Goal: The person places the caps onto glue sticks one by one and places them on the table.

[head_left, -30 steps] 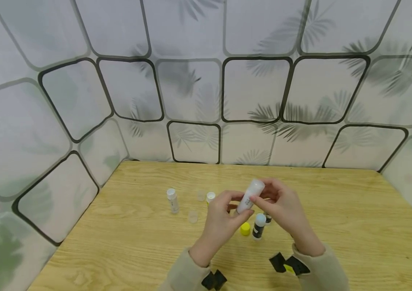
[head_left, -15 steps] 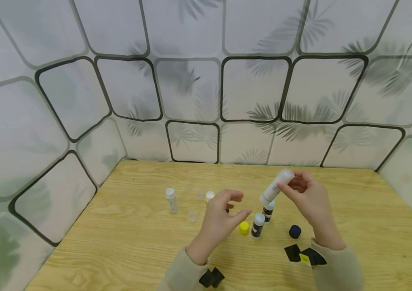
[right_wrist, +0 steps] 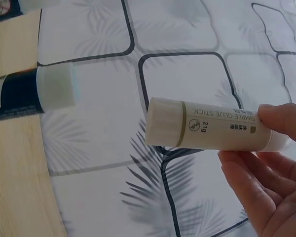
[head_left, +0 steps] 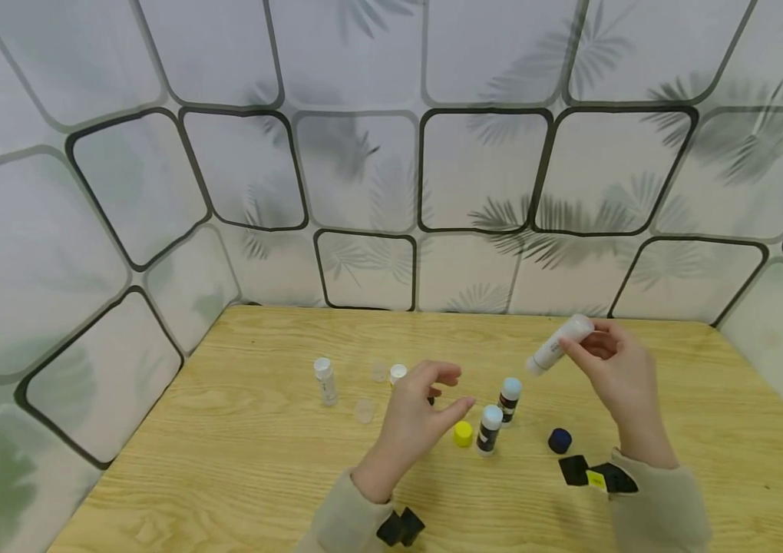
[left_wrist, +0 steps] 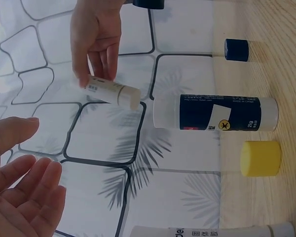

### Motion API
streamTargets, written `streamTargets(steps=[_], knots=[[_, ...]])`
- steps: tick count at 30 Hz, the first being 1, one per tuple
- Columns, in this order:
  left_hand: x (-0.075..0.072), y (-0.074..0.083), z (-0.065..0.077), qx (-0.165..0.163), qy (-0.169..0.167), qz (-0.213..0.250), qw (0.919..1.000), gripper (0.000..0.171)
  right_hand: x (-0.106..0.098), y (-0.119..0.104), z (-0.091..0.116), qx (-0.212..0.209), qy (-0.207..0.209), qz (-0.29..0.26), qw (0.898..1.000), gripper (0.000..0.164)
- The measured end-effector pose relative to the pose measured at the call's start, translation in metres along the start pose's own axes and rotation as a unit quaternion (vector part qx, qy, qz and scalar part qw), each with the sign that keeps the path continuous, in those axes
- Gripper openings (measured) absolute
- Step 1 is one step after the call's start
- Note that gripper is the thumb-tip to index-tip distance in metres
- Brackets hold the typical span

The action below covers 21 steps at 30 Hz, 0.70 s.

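Observation:
My right hand (head_left: 629, 388) pinches a white glue stick (head_left: 557, 347) between thumb and fingers, tilted in the air above the table's back right. Its "SIMPLE GLUE STICK" lettering shows in the right wrist view. My left hand (head_left: 408, 422) hovers over the middle, holding nothing, its thumb and fingers spread apart. To its right stand two dark-labelled glue sticks with pale tops, one nearer (head_left: 489, 434) and one farther (head_left: 509, 401). Beside the nearer one sits a yellow cap (head_left: 463, 434). A dark blue cap (head_left: 560, 440) lies below the right hand.
Farther left, another white glue stick (head_left: 325, 382) stands upright on the wooden table (head_left: 226, 461). Near it lie two clear round pieces, one nearer (head_left: 365, 412) and one farther (head_left: 379, 372). A white-topped tube (head_left: 398, 372) is partly hidden behind the left hand. A patterned curtain (head_left: 364, 177) closes off the back.
Both hands held the white glue stick at first. The left hand let go and stayed nearly in place, while the right hand carried the stick rightward, uncovering the dark blue cap and the farther dark-labelled stick.

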<state>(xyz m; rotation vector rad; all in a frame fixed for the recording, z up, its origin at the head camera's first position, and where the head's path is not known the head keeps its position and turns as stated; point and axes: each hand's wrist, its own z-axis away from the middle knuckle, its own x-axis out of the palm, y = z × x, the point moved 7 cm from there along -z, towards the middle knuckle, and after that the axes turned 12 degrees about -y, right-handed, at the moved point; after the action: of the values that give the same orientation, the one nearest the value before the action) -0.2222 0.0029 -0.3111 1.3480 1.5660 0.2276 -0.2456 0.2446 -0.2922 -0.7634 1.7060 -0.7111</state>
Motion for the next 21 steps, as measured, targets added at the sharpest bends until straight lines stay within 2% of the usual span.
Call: streamTargets(steps=[9,18,21], knots=[[0.001,0.0,0.0,-0.001,-0.005,-0.005,1.0,0.029,-0.013,0.028,-0.008,0.045,0.022,0.02,0.999,0.052],[0.002,-0.001,-0.001,-0.003,-0.013,-0.002,0.9999,0.03,-0.013,0.085,-0.027,0.055,0.049,-0.024,0.997,0.052],[0.003,-0.001,0.0,-0.003,-0.015,0.0,0.9999,0.029,-0.013,0.081,-0.025,0.065,0.038,-0.003,0.997,0.053]])
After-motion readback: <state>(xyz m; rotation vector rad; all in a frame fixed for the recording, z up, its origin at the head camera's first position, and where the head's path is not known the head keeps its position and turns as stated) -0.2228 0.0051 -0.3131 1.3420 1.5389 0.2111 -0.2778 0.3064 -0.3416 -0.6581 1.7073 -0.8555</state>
